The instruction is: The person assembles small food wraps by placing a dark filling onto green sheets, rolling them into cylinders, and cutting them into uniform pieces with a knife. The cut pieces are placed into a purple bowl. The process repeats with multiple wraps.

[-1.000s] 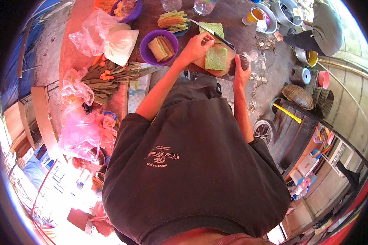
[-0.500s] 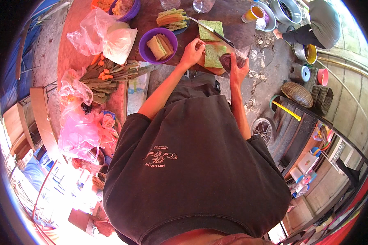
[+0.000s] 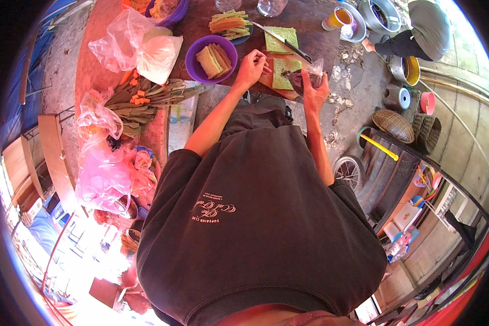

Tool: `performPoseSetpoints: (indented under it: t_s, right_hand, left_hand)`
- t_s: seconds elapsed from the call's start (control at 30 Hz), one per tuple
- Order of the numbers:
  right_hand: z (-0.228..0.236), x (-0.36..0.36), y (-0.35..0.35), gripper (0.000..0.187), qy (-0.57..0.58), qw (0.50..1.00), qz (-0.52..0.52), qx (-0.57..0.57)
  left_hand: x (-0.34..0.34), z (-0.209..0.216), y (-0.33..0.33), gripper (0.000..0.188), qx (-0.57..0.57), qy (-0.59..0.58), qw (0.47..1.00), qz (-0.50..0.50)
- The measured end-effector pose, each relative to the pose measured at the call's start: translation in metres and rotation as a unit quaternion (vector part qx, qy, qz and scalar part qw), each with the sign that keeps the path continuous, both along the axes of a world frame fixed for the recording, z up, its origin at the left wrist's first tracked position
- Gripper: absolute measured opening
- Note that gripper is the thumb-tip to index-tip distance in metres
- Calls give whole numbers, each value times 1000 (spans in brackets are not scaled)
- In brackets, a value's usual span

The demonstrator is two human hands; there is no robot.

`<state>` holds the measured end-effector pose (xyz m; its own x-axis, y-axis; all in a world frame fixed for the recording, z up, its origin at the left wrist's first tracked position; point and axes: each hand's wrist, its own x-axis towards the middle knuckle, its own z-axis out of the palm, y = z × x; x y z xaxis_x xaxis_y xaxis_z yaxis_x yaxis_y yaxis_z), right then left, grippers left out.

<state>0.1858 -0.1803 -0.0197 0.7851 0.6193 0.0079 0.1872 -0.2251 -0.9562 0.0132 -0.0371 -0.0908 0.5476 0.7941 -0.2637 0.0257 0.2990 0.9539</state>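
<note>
My right hand [image 3: 313,93] grips a clear plastic bag of dark brown filling [image 3: 297,82], its fingers wrapped round it. The bag's lower end is over the right side of a green bread slice [image 3: 282,76], where dark bits show on the surface. My left hand [image 3: 251,70] hovers just left of that slice, its fingers curled together; whether anything is between them is too small to tell. Beyond lies a second green bread slice [image 3: 277,48], with a knife [image 3: 277,36] resting across it. Left of my left hand, a purple bowl [image 3: 189,66] holds cut sandwiches [image 3: 213,61].
Green and yellow strips [image 3: 229,24] lie on a plate at the far side. Plastic bags [image 3: 160,57] and long leaves [image 3: 138,115] cover the table's left. A glass of orange drink [image 3: 338,19] stands by metal basins [image 3: 379,15] at far right. Another person crouches [image 3: 430,30] there.
My right hand has shifted slightly left and down with the bag over the bread. My left hand's fingers have curled in more, and dark bits now show on the slice.
</note>
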Motion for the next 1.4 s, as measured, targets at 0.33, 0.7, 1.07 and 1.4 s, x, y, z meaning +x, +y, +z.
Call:
performPoseSetpoints:
  t_s: [0.33,0.7,1.07,1.4]
  right_hand:
    - [-8,9,14,38,5,1000,-9,21]
    - [-12,17,-13,38,10,1000,-14,11]
    - [-35,11,-19,28,173,980,-53,85]
    - [-39,23,-30,28,569,801,-86,163]
  left_hand:
    - [-1,7,1,19,-3,21,1000,-4]
    - [0,4,4,20,-6,10,1000,-5]
    - [0,5,4,20,8,31,999,-7]
    - [1,3,4,20,-4,24,1000,-10]
